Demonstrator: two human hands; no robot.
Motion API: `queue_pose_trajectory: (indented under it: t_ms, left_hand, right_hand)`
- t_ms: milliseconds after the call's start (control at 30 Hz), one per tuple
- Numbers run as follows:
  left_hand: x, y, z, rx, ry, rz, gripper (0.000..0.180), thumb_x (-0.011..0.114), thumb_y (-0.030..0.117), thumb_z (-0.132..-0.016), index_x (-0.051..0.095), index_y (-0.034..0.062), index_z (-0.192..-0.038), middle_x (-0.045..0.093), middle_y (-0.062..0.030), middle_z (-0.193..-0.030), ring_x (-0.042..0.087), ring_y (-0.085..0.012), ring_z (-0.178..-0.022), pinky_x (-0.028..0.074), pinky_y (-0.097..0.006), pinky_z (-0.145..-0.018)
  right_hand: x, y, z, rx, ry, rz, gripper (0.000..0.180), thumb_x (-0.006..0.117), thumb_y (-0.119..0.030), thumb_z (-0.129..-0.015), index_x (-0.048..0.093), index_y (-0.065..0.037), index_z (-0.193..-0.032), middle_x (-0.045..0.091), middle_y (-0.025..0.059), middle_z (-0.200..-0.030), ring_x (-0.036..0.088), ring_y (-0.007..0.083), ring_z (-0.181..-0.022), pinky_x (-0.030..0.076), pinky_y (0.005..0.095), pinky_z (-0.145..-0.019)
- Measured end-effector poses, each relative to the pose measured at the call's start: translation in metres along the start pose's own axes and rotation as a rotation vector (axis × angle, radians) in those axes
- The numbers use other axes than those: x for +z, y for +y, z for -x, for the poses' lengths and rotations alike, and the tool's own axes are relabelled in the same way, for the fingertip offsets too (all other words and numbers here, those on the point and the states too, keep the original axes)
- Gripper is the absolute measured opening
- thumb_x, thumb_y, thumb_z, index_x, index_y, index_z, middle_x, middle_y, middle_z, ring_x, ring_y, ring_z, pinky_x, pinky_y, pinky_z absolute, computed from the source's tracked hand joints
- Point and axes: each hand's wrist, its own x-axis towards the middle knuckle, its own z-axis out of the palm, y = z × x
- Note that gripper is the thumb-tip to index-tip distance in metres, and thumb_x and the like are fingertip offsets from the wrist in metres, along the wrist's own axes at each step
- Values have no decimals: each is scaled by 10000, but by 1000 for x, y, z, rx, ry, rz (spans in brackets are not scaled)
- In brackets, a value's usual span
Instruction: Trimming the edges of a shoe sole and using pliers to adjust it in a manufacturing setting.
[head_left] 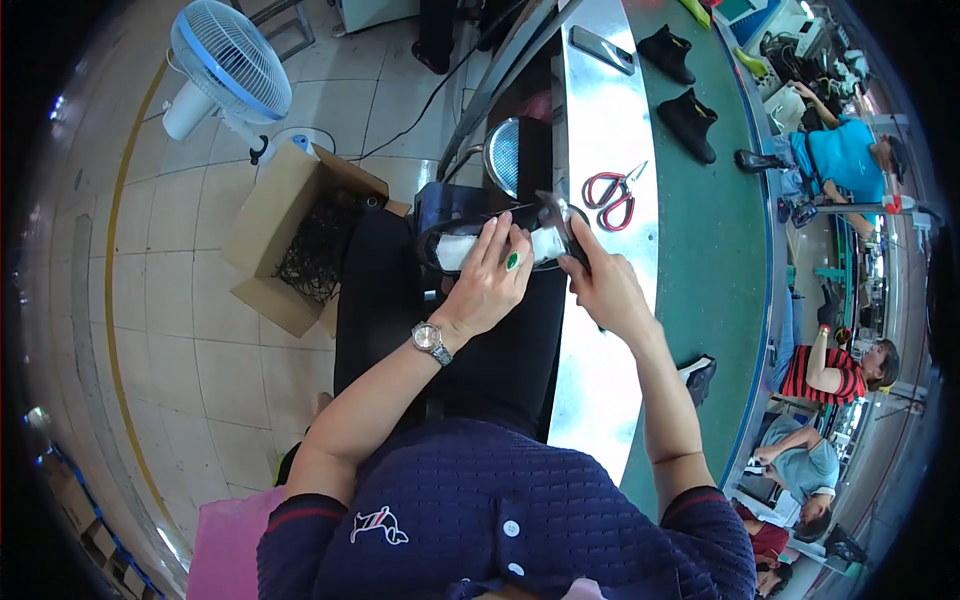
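Observation:
A black shoe with a white underside lies bottom up across my lap, its toe and heel partly hidden by my hands. My left hand is closed over its middle, the fingers lying across the white surface. Closed around the dark handle of a hammer-like tool, my right hand is at the shoe's right end. The metal head of the hammer is at the shoe's upper right edge; whether it touches is unclear.
Red-handled scissors and a phone lie on the metal bench edge. Black shoes stand on the green belt. An open carton and a fan stand left. Several people work beyond the belt.

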Motion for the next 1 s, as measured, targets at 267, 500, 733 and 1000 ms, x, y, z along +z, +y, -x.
queue_pose_trajectory:
  t_ms: [267, 500, 733, 1000]
  left_hand:
    - [0, 0, 4, -19, -9, 13, 470, 684, 118, -809, 548, -98, -1203, 573, -229, -1189, 499, -398, -1256, 393, -472, -1082]
    - [-9, 0, -2, -103, 27, 241, 496, 709, 115, -769, 534, -74, -1193, 562, -208, -1177, 472, -378, -1269, 382, -456, -1092]
    - [-43, -20, 3, -196, -216, 88, 455, 537, 48, -824, 521, -150, -1233, 561, -216, -1149, 497, -329, -1166, 372, -414, -1056]
    - [-33, -16, 20, -74, -92, -28, 479, 536, 49, -836, 497, -172, -1259, 518, -286, -1256, 488, -451, -1221, 356, -488, -1099]
  right_hand:
    - [6, -15, 8, -124, 78, 210, 639, 550, -116, -932, 255, -122, -1499, 637, 199, -645, 642, 400, -600, 487, 488, -571]
    - [22, -25, 11, -9, 51, 205, 675, 547, -131, -931, 208, -122, -1515, 629, 230, -647, 634, 424, -605, 490, 521, -596]
    - [-2, -50, 11, -148, 148, 147, 673, 554, -121, -926, 235, -159, -1517, 642, 226, -667, 651, 391, -610, 507, 486, -573]
    - [12, -58, 15, -152, 62, 253, 721, 558, -105, -917, 179, -134, -1530, 657, 189, -684, 649, 359, -569, 503, 454, -507]
